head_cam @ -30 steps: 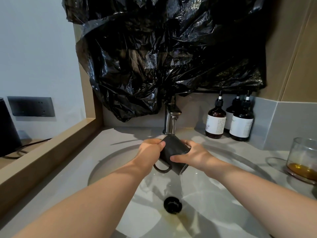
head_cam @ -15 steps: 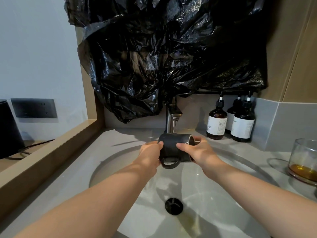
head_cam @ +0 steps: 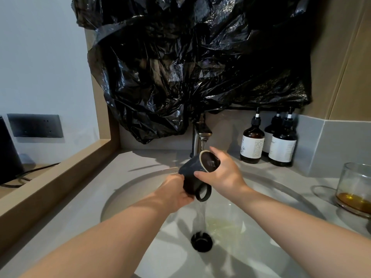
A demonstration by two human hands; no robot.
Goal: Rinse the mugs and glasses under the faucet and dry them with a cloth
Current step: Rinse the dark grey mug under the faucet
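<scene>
While water runs from the faucet (head_cam: 201, 137), both hands, left (head_cam: 176, 192) and right (head_cam: 222, 174), grip the tilted black mug (head_cam: 192, 173).

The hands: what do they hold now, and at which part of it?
Both hold the black mug: left hand at its base, right hand at its rim; the handle is free.

The black plastic bag (head_cam: 190, 63) covers the wall above the sink and hides the top of the faucet (head_cam: 198, 138). The glass (head_cam: 356, 186) with amber liquid is cut by the right edge. A dark object (head_cam: 9, 151) at the left edge is only partly seen. The labels on the pump bottles (head_cam: 252, 143) are too small to read. The left hand (head_cam: 176, 190) hides the bottom of the dark mug (head_cam: 193, 175).
</scene>
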